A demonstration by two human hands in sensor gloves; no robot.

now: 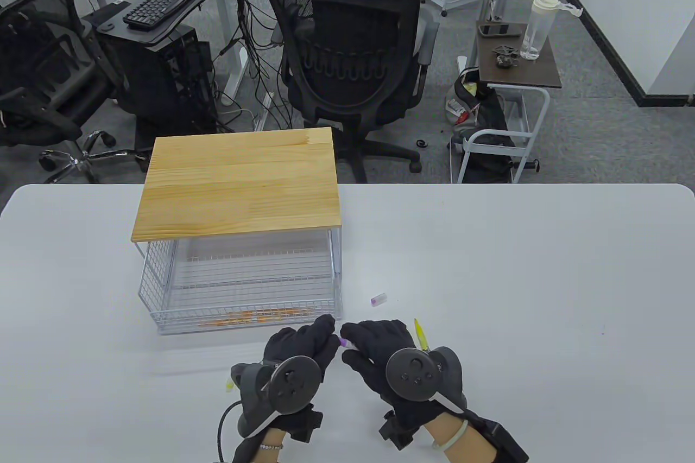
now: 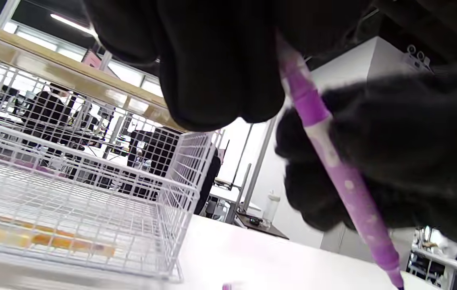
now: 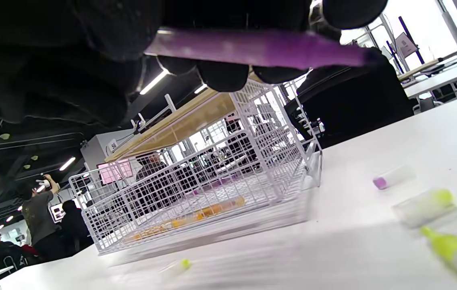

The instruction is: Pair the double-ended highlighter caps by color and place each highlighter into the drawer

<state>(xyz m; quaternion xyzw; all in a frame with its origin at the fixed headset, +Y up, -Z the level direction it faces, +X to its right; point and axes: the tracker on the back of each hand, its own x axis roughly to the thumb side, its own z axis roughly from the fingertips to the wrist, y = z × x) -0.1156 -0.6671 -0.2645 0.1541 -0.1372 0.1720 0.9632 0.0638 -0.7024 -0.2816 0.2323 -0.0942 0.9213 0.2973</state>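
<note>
A purple highlighter [image 1: 346,343] is held between both hands just above the table, in front of the drawer. My left hand [image 1: 320,335] grips one end and my right hand [image 1: 361,343] is curled round the barrel [image 2: 333,161]. Its lower end sticks out past my right hand in the left wrist view. A loose purple cap [image 1: 378,298] lies beyond the hands. A yellow highlighter [image 1: 419,334] lies beside my right hand, with a yellow cap [image 3: 424,206] close to it. Another yellow cap [image 1: 230,385] lies by my left wrist. The white wire drawer [image 1: 163,289] is pulled out and holds an orange highlighter [image 1: 260,316].
The drawer sits under a wooden top [image 1: 239,186] at the table's left middle. Behind the table stand an office chair [image 1: 353,67] and a small side table [image 1: 516,56] with a bottle. People move in the background of the right wrist view.
</note>
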